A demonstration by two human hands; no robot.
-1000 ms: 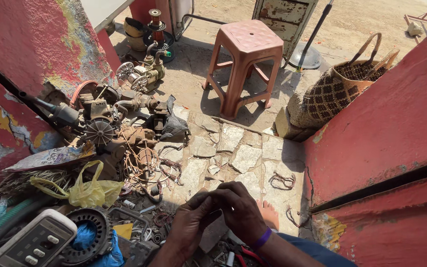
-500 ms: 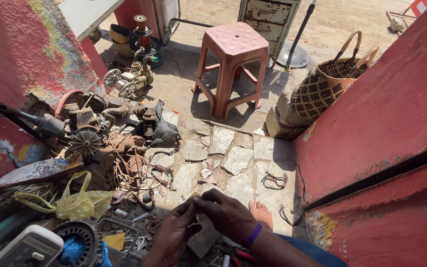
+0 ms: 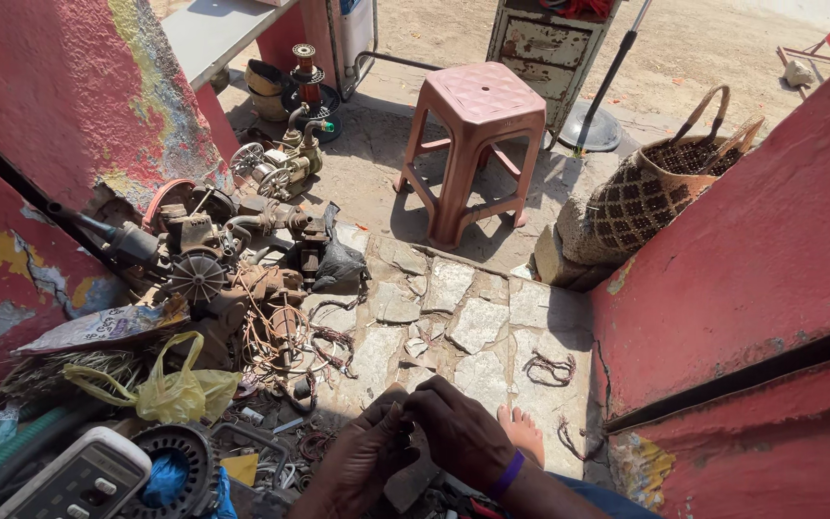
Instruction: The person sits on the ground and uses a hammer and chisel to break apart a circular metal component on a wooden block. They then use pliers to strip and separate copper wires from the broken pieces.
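Hands: left hand [image 3: 362, 452] and right hand [image 3: 460, 432] touching, fingers curled

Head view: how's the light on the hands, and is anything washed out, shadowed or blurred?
Head view: hard sunlight. The left hand and right hand sit in shade at the bottom edge, fingers dark, and whatever they pinch can't be made out. The pink plastic stool throws a sharp shadow. The sandy ground at top looks pale. Edges bend slightly; little blur.

— How many stools at the top centre?
— One pink plastic stool [image 3: 477, 135]. One woven basket [image 3: 660, 187] at upper right.
— Bags at lower left?
— One yellow plastic bag [image 3: 180, 389]. Two hands, one bare foot [image 3: 523, 431] at the bottom.
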